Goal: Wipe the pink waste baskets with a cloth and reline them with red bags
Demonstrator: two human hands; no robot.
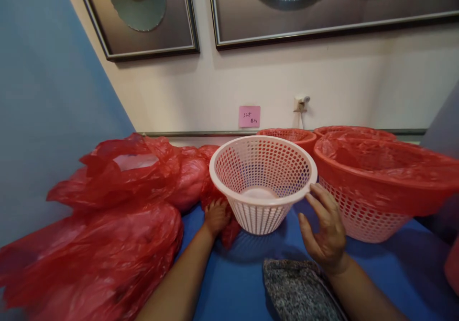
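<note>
A white perforated plastic basket [263, 218], upright with nothing visible in it, stands on the blue surface [233, 282] in front of me. Beside its left wall, my left hand [217, 216] is closed on a crumpled red plastic bag [229, 237]; part of that bag is hidden behind the basket. The fingertips of my right hand [325, 232] touch the right side of the basket's rim. Its thumb is spread away from the fingers, and nothing is gripped in the palm.
Filled-looking red plastic bags [143, 235] are heaped on the left. To the right stands a pale basket [369, 215] lined with red plastic; red baskets [287, 134] sit behind. A speckled grey fabric item [297, 287] lies in front. A pink note [249, 116] and socket [300, 104] are on the wall.
</note>
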